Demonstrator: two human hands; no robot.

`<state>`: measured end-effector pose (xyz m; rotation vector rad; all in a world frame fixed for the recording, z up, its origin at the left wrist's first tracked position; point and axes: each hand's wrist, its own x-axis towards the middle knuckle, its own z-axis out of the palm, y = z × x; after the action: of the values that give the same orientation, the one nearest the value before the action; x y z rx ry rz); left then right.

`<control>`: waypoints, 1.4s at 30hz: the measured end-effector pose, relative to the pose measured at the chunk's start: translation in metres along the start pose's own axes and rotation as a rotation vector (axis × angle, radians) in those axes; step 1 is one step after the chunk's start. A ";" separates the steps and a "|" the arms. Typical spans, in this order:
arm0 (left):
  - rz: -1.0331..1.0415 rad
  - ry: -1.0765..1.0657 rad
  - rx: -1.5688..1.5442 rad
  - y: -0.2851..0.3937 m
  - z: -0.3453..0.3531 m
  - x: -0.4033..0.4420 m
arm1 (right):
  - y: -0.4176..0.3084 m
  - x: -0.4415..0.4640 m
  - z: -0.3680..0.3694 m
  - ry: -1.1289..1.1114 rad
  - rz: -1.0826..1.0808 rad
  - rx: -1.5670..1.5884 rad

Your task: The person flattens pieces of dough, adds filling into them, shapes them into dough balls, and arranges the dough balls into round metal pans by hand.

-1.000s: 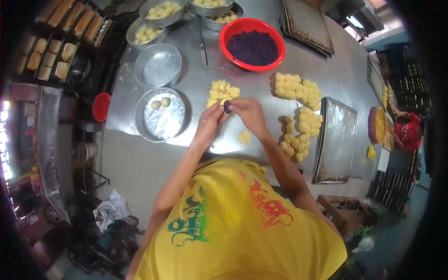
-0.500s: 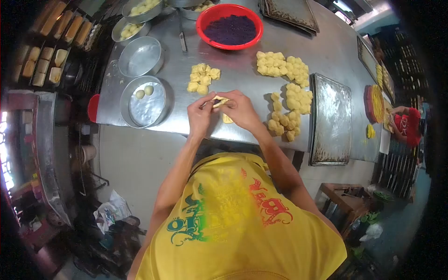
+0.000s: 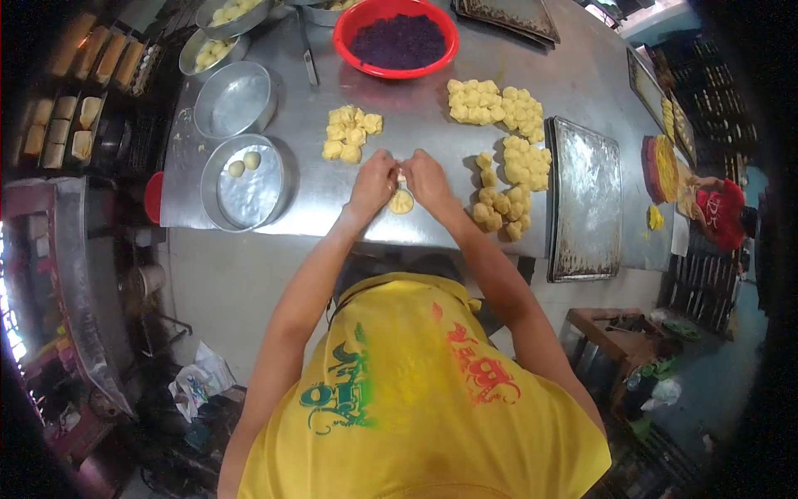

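My left hand (image 3: 376, 180) and my right hand (image 3: 426, 180) are close together above the table's front part, fingers curled inward. A small piece of yellow dough, mostly hidden by my fingers, is pinched between them. Just below on the steel lies a flattened round of dough (image 3: 401, 202). To the left of my hands sits a cluster of yellow dough pieces (image 3: 352, 133). On the right are browner dough balls (image 3: 499, 205) and larger groups of pale dough balls (image 3: 526, 163). A red basin (image 3: 339, 43) of dark purple filling (image 3: 399, 43) stands beyond.
Round metal pans stand at left, one (image 3: 206, 193) with two pale balls inside. A knife-like tool (image 3: 310, 66) lies behind them. Dark baking trays (image 3: 586, 200) are stacked at right. Another person in a red shirt (image 3: 721, 214) is at the far right, near a yellow-filled basin (image 3: 659, 170).
My hands have drawn in and turned, hiding the stretched dough that showed between them. The dough round below is now in fuller view. The whole view has shifted slightly.
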<state>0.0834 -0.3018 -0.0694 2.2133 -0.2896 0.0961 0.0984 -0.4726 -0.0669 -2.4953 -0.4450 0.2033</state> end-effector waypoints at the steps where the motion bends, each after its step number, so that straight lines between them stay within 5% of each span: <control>1: 0.049 0.058 -0.015 -0.002 -0.002 0.002 | 0.006 0.004 0.005 0.017 -0.045 -0.027; 2: 0.082 0.103 -0.037 -0.001 -0.001 -0.009 | 0.013 -0.010 0.011 0.050 0.058 0.166; 5: -0.442 0.034 -0.638 -0.022 0.005 -0.016 | 0.022 -0.001 0.003 0.068 0.288 0.604; 7: -0.450 -0.045 -0.564 -0.010 0.010 -0.015 | 0.004 -0.002 -0.009 -0.111 0.424 0.742; 8: -0.444 -0.080 -0.528 -0.003 0.009 -0.009 | -0.003 -0.005 -0.013 -0.080 0.267 0.417; 10: -0.121 -0.078 -0.163 0.010 -0.005 -0.011 | -0.015 -0.009 -0.019 -0.006 -0.068 -0.230; 11: 0.035 -0.076 0.020 0.016 -0.012 -0.015 | -0.018 -0.014 -0.018 0.014 -0.087 -0.296; 13: -0.168 -0.212 -0.107 0.031 -0.031 -0.021 | -0.024 -0.032 -0.013 0.047 -0.116 -0.422; 14: -0.265 -0.277 -0.170 0.036 -0.037 -0.023 | -0.014 -0.027 -0.014 -0.006 -0.028 -0.230; 16: -0.395 0.012 -0.377 0.017 -0.029 -0.035 | 0.012 0.003 -0.023 -0.095 0.137 0.153; 17: -0.461 0.158 -0.479 0.006 -0.022 -0.044 | 0.013 0.008 -0.022 0.098 0.208 0.228; 20: -0.131 0.095 0.137 0.006 -0.004 -0.058 | 0.009 0.008 0.002 0.329 -0.164 -0.156; 23: -0.087 -0.004 0.030 0.028 0.003 -0.060 | -0.005 0.009 -0.002 -0.087 0.109 0.276; 26: -0.263 -0.020 -0.180 0.049 -0.022 -0.062 | -0.030 -0.007 -0.042 0.112 0.336 0.482; 27: -0.338 -0.003 -0.230 0.055 -0.035 -0.063 | -0.028 -0.020 -0.046 0.103 0.273 0.350; 32: 0.004 -0.130 0.239 -0.009 -0.043 -0.061 | 0.019 -0.043 -0.020 0.158 -0.077 -0.455; 34: 0.224 -0.054 0.375 -0.015 -0.029 -0.031 | 0.021 -0.008 -0.007 0.199 -0.035 -0.311; 37: 0.037 -0.082 0.457 -0.004 -0.008 -0.008 | -0.002 0.029 0.023 0.341 0.041 -0.077; 42: 0.281 -0.285 0.311 -0.049 -0.037 -0.067 | 0.052 -0.050 0.028 0.197 -0.139 0.000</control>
<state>0.0318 -0.2322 -0.0961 2.4813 -0.7899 -0.0255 0.0586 -0.5161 -0.1180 -2.4427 -0.5325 -0.0963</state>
